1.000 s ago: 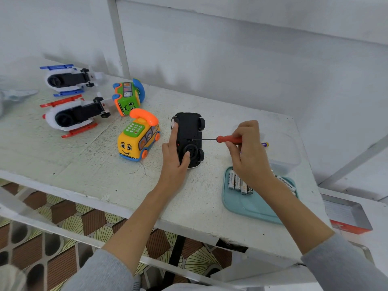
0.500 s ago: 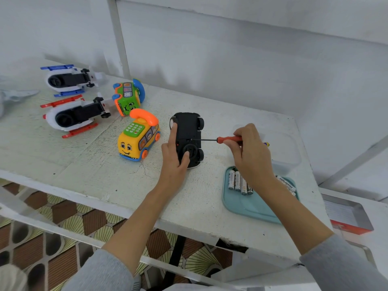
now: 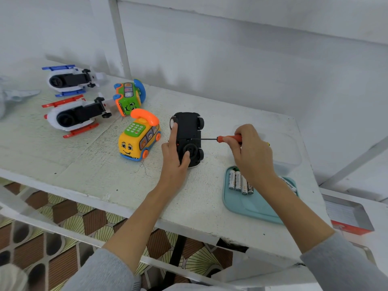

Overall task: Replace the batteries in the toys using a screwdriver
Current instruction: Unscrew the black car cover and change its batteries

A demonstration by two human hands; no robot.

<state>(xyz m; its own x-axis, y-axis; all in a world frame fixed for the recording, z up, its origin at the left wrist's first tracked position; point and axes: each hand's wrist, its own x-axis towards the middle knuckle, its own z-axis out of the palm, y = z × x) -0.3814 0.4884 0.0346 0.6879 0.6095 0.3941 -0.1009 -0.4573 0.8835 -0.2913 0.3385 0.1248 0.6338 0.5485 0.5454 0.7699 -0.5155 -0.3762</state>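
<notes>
A black toy car [image 3: 190, 131] lies upside down in the middle of the white table [image 3: 105, 177]. My left hand [image 3: 175, 156] grips its near left side, forefinger stretched along the edge and thumb on the round part of the underside. My right hand [image 3: 251, 152] pinches the orange handle of a small screwdriver [image 3: 222, 139], whose thin shaft reaches left to the car's underside. Several AA batteries [image 3: 240, 181] lie side by side on a teal tray [image 3: 249, 208], partly hidden under my right wrist.
A yellow bus phone toy [image 3: 138, 139] stands just left of the car, a green bus toy [image 3: 128, 99] behind it. Two helicopter toys, red [image 3: 73, 116] and blue [image 3: 67, 79], lie at the far left. A clear plastic box [image 3: 287, 152] sits behind the tray.
My right hand has shifted slightly on the screwdriver handle, fingers turning it, while the tip stays at the car's underside. My left hand and the car have not moved.
</notes>
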